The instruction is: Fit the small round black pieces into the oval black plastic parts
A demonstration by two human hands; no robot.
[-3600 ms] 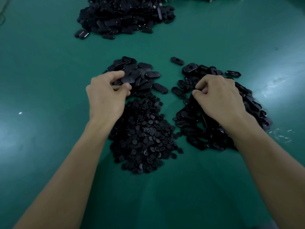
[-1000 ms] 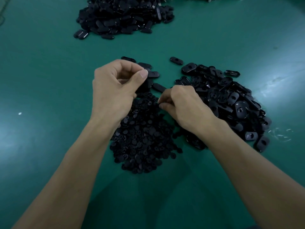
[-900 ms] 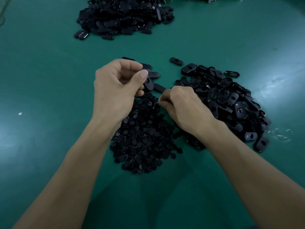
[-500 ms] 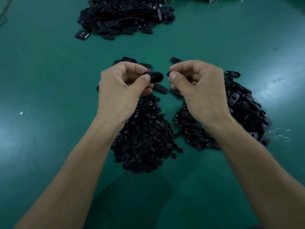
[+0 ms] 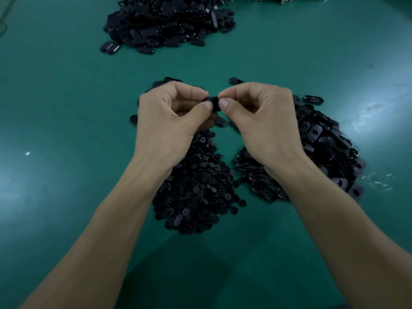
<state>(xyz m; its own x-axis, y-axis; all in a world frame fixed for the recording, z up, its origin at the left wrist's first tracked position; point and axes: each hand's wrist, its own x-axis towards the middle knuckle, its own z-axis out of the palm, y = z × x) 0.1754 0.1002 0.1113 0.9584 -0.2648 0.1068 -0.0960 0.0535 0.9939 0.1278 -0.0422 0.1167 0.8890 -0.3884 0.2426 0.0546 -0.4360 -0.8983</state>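
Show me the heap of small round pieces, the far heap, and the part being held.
Heap of small round pieces [image 5: 196, 188]: head view, heap's middle.
Far heap [image 5: 169, 23]: head view, heap's middle.
Held part [image 5: 214, 103]: head view, the exposed black bit.

Right hand [image 5: 264, 123] joined left hand [image 5: 167, 123], both pinching oval part [image 5: 213, 103].

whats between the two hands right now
In the head view, one black oval part bridges the gap between the left hand and the right hand; both pinch it. Whether a round piece is in it cannot be told.
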